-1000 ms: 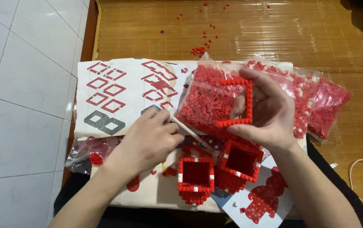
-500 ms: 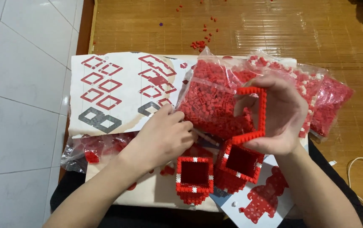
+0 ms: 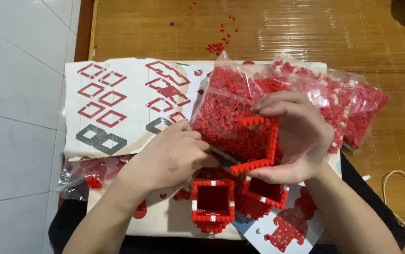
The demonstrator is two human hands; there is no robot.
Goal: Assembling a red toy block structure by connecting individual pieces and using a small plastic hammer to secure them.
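Right hand: the right hand (image 3: 301, 136) is clamped on a partly built red brick frame (image 3: 261, 143), fingers over its top edge and thumb under its lower edge, holding it upright just above the lap.
Left hand: the left hand (image 3: 174, 155) is curled with its fingertips drawn together at the open left side of the frame; whether they pinch a small brick I cannot tell, as the fingers hide it.
Frame: an open, square-cornered piece of small red bricks, with top, right and bottom sides showing.
Behind the frame: a clear plastic bag of red bricks (image 3: 230, 108), bulging, lying directly behind the held piece.
Further right: two more clear bags (image 3: 348, 108), one with red and white bricks mixed, the outer one nearly all red, overlapping each other.
Below the hands: two finished square red boxes (image 3: 213, 203), hollow, with white bricks at the corners and edge middles, side by side and touching.
Instruction sheet: a cream paper sheet (image 3: 117, 103) at the left, printed with red diamond outlines and grey ones lower down.
Second sheet: a white page (image 3: 292, 226) at the bottom right with a red pixel-like figure.
Lower left: a crumpled clear bag (image 3: 82, 176), nearly flat, with a few red pieces.
Floor: loose red bricks (image 3: 216, 47) scattered on the woven mat (image 3: 306, 33); a white cord loop (image 3: 400, 193) lies at the right.
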